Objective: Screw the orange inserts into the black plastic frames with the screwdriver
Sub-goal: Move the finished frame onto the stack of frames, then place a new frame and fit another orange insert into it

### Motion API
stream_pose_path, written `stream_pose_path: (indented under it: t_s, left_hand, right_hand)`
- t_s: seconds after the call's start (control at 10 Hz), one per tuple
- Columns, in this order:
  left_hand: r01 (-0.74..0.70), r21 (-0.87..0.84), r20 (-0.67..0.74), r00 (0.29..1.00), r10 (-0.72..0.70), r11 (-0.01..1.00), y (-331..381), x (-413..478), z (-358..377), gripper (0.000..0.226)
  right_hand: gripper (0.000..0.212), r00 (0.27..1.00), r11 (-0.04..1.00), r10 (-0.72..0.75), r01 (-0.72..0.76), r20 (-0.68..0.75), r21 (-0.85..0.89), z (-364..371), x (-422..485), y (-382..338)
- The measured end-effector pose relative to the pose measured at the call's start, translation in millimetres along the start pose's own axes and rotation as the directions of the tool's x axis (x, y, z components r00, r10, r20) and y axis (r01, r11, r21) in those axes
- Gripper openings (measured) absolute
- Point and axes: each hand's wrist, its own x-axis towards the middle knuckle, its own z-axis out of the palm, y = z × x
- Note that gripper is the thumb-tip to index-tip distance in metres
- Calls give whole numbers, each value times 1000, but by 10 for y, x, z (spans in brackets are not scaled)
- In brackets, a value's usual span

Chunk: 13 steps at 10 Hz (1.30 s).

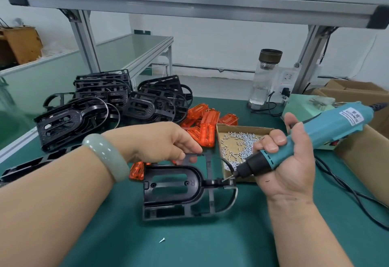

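A black plastic frame [172, 191] lies flat on the green mat in front of me. My left hand [160, 142] grips its far edge from above. My right hand [284, 161] holds a teal electric screwdriver [311, 138], angled down to the left. Its bit tip rests on the frame's narrow right end, near the corner of a cardboard box of small silver screws [237, 142]. A pile of orange inserts [206, 123] lies behind my left hand. One more orange insert [137, 171] pokes out under my left wrist.
Stacks of black frames [101, 106] fill the back left of the mat. A glass bottle [265, 77] stands at the back by a power socket. The screwdriver's cable [345, 186] trails across the mat to the right, beside cardboard boxes [362, 146]. A loose screw [161, 240] lies near me.
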Motion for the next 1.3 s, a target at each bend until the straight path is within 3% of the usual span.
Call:
stream_pose_path:
  t_s: [0.2,0.3,0.6,0.7,0.8,0.9,1.0,1.1,1.2,1.3]
  left_hand:
    - [-15,31,122,992,12,999,-7,179,159,40]
    - [-7,39,97,995,3,999,-48,234,263,35]
    - [-31,-55,-107,994,25,998,-232,285,441,28]
    - [-13,-89,-276,961,-12,996,-292,305,415,21]
    - [123,-35,-551,826,-122,992,-390,359,350,13]
    - [355,109,-605,765,-221,929,-474,403,376,49]
    - [426,199,-577,779,-246,882,-508,443,461,64]
    - [398,314,-569,806,-164,862,-490,448,479,36]
    - [342,302,-575,810,-116,890,-461,416,454,17]
    - [202,35,-628,766,-136,979,-410,364,434,18]
  right_hand:
    - [19,1000,1000,-5,5,20,-3,0,-5,-7]
    - [19,1000,1000,0,0,21,2,-1,-3,-8]
    - [19,1000,1000,-2,3,19,-29,-5,-17,4]
    - [19,1000,1000,-2,3,22,-27,-13,-18,4]
    - [19,1000,1000,5,-4,24,-23,-16,-13,12]
    - [19,999,1000,15,-14,30,-23,-17,-7,26]
    - [19,999,999,22,-21,38,-25,-29,-11,27]
    - [19,999,999,31,-30,40,-25,-27,-14,34]
    - [18,998,999,39,-37,43,-28,-17,-12,46]
    - [18,998,999,42,-41,43,-32,-11,-16,50]
